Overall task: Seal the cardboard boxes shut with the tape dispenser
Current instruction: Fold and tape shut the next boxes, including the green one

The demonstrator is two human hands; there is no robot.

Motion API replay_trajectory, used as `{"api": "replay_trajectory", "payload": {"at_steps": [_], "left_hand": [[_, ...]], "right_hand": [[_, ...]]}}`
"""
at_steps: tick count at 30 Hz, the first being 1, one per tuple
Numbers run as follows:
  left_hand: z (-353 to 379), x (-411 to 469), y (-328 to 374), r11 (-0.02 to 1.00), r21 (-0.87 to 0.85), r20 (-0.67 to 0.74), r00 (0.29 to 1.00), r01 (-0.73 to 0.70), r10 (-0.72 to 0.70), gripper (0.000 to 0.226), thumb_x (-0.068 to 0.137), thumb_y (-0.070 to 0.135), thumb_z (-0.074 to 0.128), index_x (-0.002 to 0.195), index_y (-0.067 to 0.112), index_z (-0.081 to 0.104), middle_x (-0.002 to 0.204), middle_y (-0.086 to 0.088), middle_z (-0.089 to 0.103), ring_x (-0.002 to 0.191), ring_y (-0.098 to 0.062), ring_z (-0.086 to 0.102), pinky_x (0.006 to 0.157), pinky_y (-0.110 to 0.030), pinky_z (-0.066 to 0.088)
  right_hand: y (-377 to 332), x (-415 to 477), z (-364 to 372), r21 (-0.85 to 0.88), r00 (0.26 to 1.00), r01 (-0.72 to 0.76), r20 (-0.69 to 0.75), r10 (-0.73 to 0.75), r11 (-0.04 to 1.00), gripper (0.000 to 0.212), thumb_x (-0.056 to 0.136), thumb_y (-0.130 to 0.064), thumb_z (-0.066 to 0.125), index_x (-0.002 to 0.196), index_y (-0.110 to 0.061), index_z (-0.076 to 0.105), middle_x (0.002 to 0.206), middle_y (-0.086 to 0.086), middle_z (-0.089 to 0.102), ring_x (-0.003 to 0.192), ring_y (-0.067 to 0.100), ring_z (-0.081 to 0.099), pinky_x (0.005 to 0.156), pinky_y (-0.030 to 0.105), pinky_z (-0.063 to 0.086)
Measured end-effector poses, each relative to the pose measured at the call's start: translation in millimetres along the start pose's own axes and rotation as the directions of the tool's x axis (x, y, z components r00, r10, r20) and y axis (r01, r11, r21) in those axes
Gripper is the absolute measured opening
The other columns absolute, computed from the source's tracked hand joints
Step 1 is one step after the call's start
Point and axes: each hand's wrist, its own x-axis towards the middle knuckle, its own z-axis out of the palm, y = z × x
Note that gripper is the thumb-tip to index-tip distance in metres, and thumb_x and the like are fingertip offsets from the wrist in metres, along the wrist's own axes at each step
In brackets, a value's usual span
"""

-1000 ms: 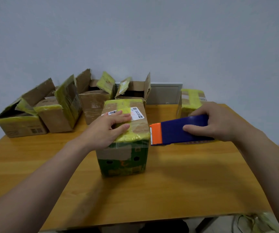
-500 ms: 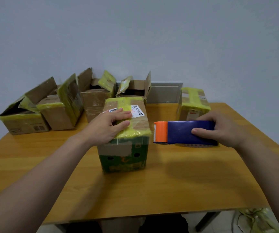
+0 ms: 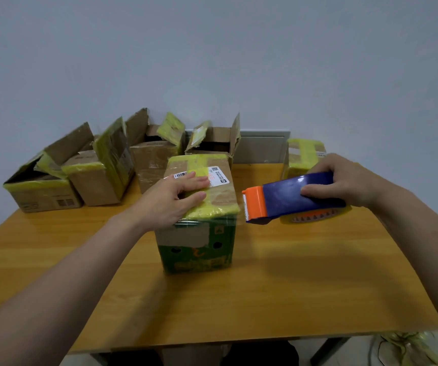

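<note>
A closed cardboard box [image 3: 199, 244] with a green printed front and yellow tape over its top stands mid-table. My left hand [image 3: 171, 199] lies flat on its lid, fingers straight, pressing down. My right hand [image 3: 344, 180] grips the blue tape dispenser [image 3: 291, 198] with an orange cutter head, held just right of the box's top right edge. A thin strip of clear tape seems to run from the cutter to the box corner.
Several open boxes [image 3: 94, 175] with yellow-taped flaps line the back left of the wooden table [image 3: 291, 286]. One closed, yellow-taped box [image 3: 302, 157] stands at the back right, behind the dispenser. A grey wall rises behind.
The dispenser has tilted, its orange head dipping lower near the box's right edge. My left hand stays pressed on the lid.
</note>
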Motion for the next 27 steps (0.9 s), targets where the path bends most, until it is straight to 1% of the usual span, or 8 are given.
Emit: {"api": "replay_trajectory", "payload": {"at_steps": [4,8,13,17,21,23,26,27], "left_hand": [[-0.3,-1.2,-0.5,1.000,-0.006,0.001,1.000,-0.001,0.001,0.042,0.105,0.042,0.053,0.148,0.040,0.055,0.156,0.027,0.044,0.149,0.009,0.022,0.126,-0.033,0.015],[-0.8,-1.4,0.1,1.000,-0.009,0.007,1.000,0.005,-0.004,0.043,0.105,0.042,0.053,0.148,0.040,0.054,0.157,0.026,0.043,0.150,0.008,0.021,0.126,-0.033,0.014],[0.7,-0.9,1.9,1.000,0.001,-0.004,1.000,-0.004,0.004,0.043,0.106,0.040,0.053,0.149,0.038,0.054,0.157,0.024,0.044,0.151,0.007,0.022,0.123,-0.028,0.012],[1.4,-0.1,2.1,1.000,0.014,-0.009,1.000,0.004,-0.004,0.043,0.105,0.041,0.054,0.149,0.037,0.054,0.158,0.023,0.044,0.151,0.006,0.021,0.124,-0.028,0.011],[2.4,0.7,4.0,1.000,0.030,-0.014,1.000,0.007,-0.006,0.043,0.105,0.042,0.054,0.148,0.039,0.055,0.157,0.026,0.043,0.145,0.013,0.020,0.118,-0.022,0.010],[2.4,0.9,4.8,0.999,0.035,-0.011,1.000,0.009,-0.009,0.043,0.105,0.042,0.055,0.148,0.039,0.055,0.156,0.027,0.043,0.144,0.014,0.019,0.117,-0.022,0.012],[1.4,-1.1,3.4,0.999,0.029,-0.016,1.000,0.013,-0.013,0.043,0.105,0.042,0.054,0.148,0.039,0.055,0.157,0.025,0.043,0.150,0.008,0.022,0.120,-0.026,0.014],[1.3,-1.7,3.0,0.999,0.030,-0.017,1.000,0.012,-0.011,0.043,0.105,0.042,0.054,0.148,0.039,0.054,0.158,0.024,0.044,0.151,0.006,0.022,0.121,-0.026,0.013]], "right_hand": [[11.8,-0.2,-2.4,0.011,0.999,-0.012,-0.052,0.013,1.000,0.057,0.067,-0.058,0.069,0.052,-0.004,0.057,0.048,0.002,0.048,0.044,0.012,0.043,0.048,0.017,0.031],[18.2,-3.4,1.8,-0.013,0.999,-0.024,-0.041,0.023,1.000,0.062,0.077,-0.042,0.070,0.070,0.019,0.060,0.062,0.031,0.054,0.050,0.021,0.049,0.049,0.015,0.034],[-7.0,-3.5,5.5,-0.139,0.998,-0.059,0.008,0.061,0.989,0.026,0.076,-0.050,0.067,0.065,-0.027,0.075,0.057,-0.011,0.067,0.051,0.000,0.061,0.049,0.008,0.042],[-25.0,2.2,5.3,-0.251,0.994,-0.107,-0.011,0.107,0.962,0.059,0.076,-0.070,0.075,0.084,-0.012,0.073,0.074,0.002,0.075,0.065,0.015,0.070,0.059,0.030,0.052],[-43.5,3.4,14.1,-0.401,0.986,-0.166,-0.095,0.140,0.901,0.054,0.079,-0.064,0.074,0.086,-0.011,0.074,0.074,0.006,0.074,0.070,0.021,0.072,0.063,0.042,0.059],[-54.6,6.4,21.4,-0.529,0.976,-0.207,-0.166,0.139,0.823,0.065,0.069,-0.076,0.064,0.078,-0.012,0.073,0.067,0.007,0.071,0.065,0.023,0.068,0.060,0.047,0.057],[-55.1,11.6,38.1,-0.812,0.975,-0.214,-0.209,0.072,0.543,0.059,0.065,-0.078,0.058,0.065,-0.020,0.057,0.058,-0.003,0.058,0.056,0.015,0.055,0.049,0.031,0.040],[-51.1,12.0,43.7,-0.811,0.975,-0.220,-0.205,0.089,0.542,0.057,0.069,-0.077,0.062,0.067,-0.021,0.055,0.059,-0.005,0.058,0.057,0.013,0.055,0.049,0.028,0.039]]}}
